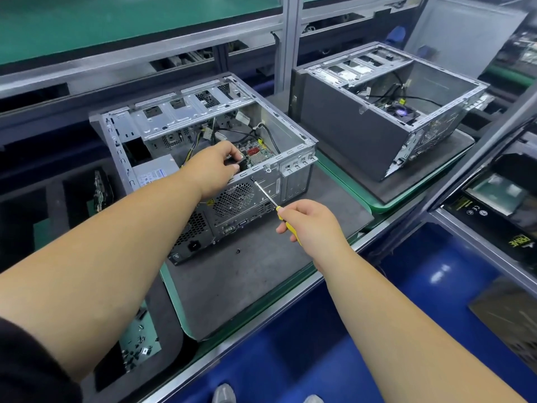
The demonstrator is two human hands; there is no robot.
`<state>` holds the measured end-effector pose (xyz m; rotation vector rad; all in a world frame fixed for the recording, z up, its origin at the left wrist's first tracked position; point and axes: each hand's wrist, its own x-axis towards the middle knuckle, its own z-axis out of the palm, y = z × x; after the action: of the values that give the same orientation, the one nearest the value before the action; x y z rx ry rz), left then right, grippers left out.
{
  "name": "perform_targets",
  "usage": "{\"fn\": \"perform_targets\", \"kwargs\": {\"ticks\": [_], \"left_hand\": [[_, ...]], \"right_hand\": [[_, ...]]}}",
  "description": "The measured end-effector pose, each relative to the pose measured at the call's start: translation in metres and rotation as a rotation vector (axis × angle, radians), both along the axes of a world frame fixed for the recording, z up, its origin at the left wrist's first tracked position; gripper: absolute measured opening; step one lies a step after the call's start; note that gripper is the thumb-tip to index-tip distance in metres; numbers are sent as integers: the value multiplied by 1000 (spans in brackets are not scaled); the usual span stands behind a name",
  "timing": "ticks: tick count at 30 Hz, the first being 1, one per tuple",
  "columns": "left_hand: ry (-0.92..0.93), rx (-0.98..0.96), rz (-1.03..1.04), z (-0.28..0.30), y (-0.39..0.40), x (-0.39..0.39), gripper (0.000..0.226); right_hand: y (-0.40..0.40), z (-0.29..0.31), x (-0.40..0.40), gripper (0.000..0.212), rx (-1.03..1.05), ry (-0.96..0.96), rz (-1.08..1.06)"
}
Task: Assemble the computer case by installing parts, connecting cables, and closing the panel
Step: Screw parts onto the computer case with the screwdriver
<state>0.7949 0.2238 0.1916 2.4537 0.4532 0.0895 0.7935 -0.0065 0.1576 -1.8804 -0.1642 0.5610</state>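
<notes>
Open computer case point(203, 146) lying on side on grey mat point(247, 280) on tabletop. Left hand point(216, 167) reaching inside, gripping black part point(236, 163) at rear wall. Right hand point(312, 225) gripping yellow screwdriver point(271, 200), tip against rear panel. Loose screw point(238, 251) on mat.

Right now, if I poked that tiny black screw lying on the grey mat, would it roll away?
Probably a little. The screw looks small and round, so a poke would likely send it off in a short curve. The grey mat looks soft and dull, which should slow it. It seems very light, so it may be fiddly to pinch up.
</notes>
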Motion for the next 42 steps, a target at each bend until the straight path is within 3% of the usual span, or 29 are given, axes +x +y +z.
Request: {"fn": "perform_targets", "kwargs": {"ticks": [10,26,33,42], "left_hand": [[-26,-96,-7,-4,2,-3,7],[2,-5,-91,1,0,-8,21],[6,-42,-31,0,-1,-5,14],[12,-254,-24,4,-1,-6,18]], "right_hand": [[2,4,-2,20,-9,19,-17],[19,22,-4,30,-29,114,35],[20,26,-6,32,-20,143,48],[22,22,-10,32,-12,153,38]]}}
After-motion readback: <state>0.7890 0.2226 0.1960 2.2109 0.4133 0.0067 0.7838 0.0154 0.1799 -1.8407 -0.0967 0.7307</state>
